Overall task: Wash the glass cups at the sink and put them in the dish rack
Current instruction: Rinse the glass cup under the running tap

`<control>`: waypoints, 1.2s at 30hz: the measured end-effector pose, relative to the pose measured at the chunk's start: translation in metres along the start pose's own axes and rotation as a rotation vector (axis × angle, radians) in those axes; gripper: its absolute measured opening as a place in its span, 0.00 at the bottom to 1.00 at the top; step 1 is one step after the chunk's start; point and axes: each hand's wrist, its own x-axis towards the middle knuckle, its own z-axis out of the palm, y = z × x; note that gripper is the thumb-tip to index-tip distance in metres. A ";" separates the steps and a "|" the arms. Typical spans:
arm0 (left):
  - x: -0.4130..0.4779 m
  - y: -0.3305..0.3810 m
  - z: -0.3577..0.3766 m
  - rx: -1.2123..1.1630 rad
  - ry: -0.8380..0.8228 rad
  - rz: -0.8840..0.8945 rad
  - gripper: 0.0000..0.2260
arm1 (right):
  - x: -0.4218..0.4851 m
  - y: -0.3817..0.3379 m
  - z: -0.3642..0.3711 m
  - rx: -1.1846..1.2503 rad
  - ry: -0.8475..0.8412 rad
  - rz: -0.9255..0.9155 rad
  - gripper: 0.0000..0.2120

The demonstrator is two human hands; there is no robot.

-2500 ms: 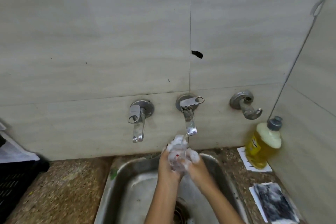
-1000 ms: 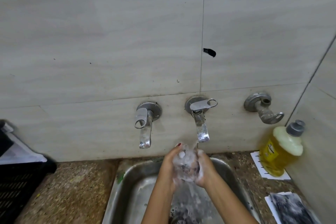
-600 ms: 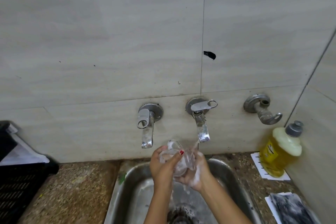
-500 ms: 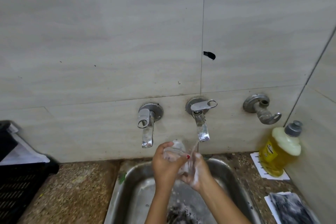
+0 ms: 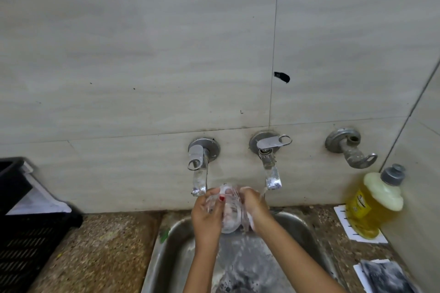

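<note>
A clear glass cup (image 5: 229,217) is held between both hands over the steel sink (image 5: 307,231). My left hand (image 5: 206,216) grips its left side, thumb curled over the glass. My right hand (image 5: 256,208) wraps its right side, with soap suds on the fingers. Water falls from the right tap (image 5: 271,169) onto my right hand and the cup. The black dish rack (image 5: 26,228) stands at the far left on the counter.
A second tap (image 5: 199,169) is left of the running one; a bare wall fitting (image 5: 352,150) is to the right. A yellow dish-soap bottle (image 5: 373,204) stands on a white card right of the sink. A dark scrub pad (image 5: 383,276) lies at the lower right.
The cup has been turned and shifted slightly left of the running tap. Much of the foam seen earlier has rinsed off. Both hands still hold the cup.
</note>
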 end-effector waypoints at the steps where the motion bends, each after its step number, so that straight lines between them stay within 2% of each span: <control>1: 0.000 -0.002 0.000 -0.026 0.014 -0.038 0.07 | 0.000 -0.002 0.002 0.003 0.024 -0.063 0.12; 5: -0.001 -0.010 0.001 -0.118 0.056 -0.126 0.04 | -0.001 0.003 0.005 -0.072 0.114 -0.238 0.13; 10: -0.003 -0.018 0.004 -0.136 0.052 -0.190 0.03 | 0.013 0.011 -0.002 -0.049 0.169 -0.233 0.14; 13: -0.005 -0.020 0.008 -0.125 0.047 -0.192 0.03 | 0.014 0.010 -0.012 0.061 0.171 -0.187 0.15; 15: -0.008 -0.020 0.010 -0.011 0.011 -0.036 0.05 | 0.010 0.015 -0.020 0.111 0.130 -0.128 0.14; 18: -0.010 -0.022 0.011 0.488 -0.208 0.506 0.03 | 0.000 0.028 -0.031 0.199 -0.034 0.033 0.12; 20: -0.008 -0.023 0.013 0.792 -0.287 0.798 0.04 | -0.013 0.034 -0.036 0.349 -0.160 0.197 0.16; 22: -0.010 -0.021 0.017 0.923 -0.343 0.915 0.05 | -0.016 0.039 -0.040 0.454 -0.174 0.266 0.22; 24: -0.014 -0.020 0.021 0.974 -0.369 0.943 0.06 | -0.015 0.044 -0.045 0.482 -0.155 0.262 0.28; 27: -0.022 -0.027 0.021 0.946 -0.402 0.870 0.11 | -0.014 0.045 -0.054 0.443 -0.181 0.236 0.34; 29: -0.029 -0.029 0.018 0.839 -0.444 0.706 0.17 | -0.014 0.042 -0.056 0.343 -0.146 0.180 0.28; 31: -0.038 -0.029 0.015 0.672 -0.474 0.436 0.18 | -0.014 0.038 -0.054 0.207 -0.037 0.072 0.15; 32: -0.041 -0.029 0.015 0.566 -0.514 0.307 0.13 | -0.014 0.036 -0.053 0.149 0.046 -0.012 0.10; 33: -0.042 -0.029 0.019 0.494 -0.538 0.194 0.07 | -0.012 0.036 -0.052 0.112 0.117 -0.098 0.07; 36: -0.035 -0.014 0.037 0.276 -0.557 -0.259 0.13 | -0.016 0.039 -0.049 -0.054 0.196 -0.361 0.05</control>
